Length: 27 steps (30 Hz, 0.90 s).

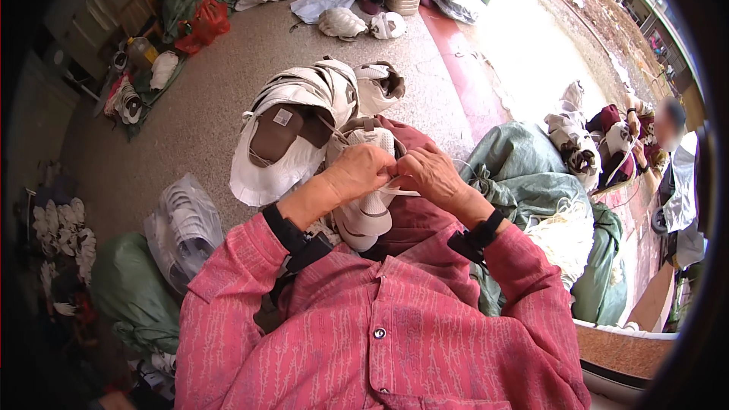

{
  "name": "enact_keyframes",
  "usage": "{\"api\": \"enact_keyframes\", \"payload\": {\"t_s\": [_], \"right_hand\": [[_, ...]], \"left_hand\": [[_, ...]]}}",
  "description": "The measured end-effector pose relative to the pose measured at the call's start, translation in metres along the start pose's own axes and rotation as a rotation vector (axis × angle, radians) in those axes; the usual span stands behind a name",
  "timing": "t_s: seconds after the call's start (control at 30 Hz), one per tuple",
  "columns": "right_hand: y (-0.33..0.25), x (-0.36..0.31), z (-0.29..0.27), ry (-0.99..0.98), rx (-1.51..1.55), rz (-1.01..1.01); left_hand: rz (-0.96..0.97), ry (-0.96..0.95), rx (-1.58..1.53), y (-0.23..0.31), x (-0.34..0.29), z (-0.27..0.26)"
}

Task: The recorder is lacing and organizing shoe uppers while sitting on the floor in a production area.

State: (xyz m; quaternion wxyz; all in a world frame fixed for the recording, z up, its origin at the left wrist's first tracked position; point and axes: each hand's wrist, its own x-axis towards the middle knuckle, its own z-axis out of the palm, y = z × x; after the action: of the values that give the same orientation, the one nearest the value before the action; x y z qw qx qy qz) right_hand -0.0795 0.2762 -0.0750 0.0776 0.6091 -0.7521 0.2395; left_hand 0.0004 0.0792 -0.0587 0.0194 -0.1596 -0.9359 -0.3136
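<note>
Pink shirt (319,349) closest, L hand (355,172) & R hand (435,177) pinch wht lace (404,193).

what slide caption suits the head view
Left hand and right hand meet at a lace on a white shoe.

The shirt (319,357) is pinkish red, printed all over with thin, pale, branching lines. A stitched placket (380,368) runs down its front, bearing a round button (380,332) with a light rim and dark middle; another button (384,391) lies below. The left sleeve (228,281) and right sleeve (524,281) are long, in the same print. Past each cuff's edge, a black strap (282,228) rings the wrist, with a dark, boxy unit (310,252) beside it. The trousers (427,226) are plain dark red. The left hand (355,171) and right hand (437,176) are bare.
</note>
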Motion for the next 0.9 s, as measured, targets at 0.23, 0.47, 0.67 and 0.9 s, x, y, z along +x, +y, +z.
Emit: {"api": "enact_keyframes", "payload": {"t_s": [0.23, 0.47, 0.67, 0.9], "right_hand": [[0.001, 0.008, -0.012, -0.069, 0.084, -0.040], [-0.001, 0.007, -0.013, -0.168, 0.151, 0.032], [0.001, 0.006, -0.023, -0.197, 0.184, 0.003], [-0.002, 0.000, -0.006, -0.151, 0.093, 0.008]], "left_hand": [[0.226, 0.140, 0.153, 0.002, -0.004, 0.005], [0.234, 0.391, 0.650, -0.020, -0.007, -0.082], [0.124, 0.286, 0.224, 0.003, -0.015, -0.114], [0.246, 0.019, -0.067, 0.000, -0.002, -0.023]]}}
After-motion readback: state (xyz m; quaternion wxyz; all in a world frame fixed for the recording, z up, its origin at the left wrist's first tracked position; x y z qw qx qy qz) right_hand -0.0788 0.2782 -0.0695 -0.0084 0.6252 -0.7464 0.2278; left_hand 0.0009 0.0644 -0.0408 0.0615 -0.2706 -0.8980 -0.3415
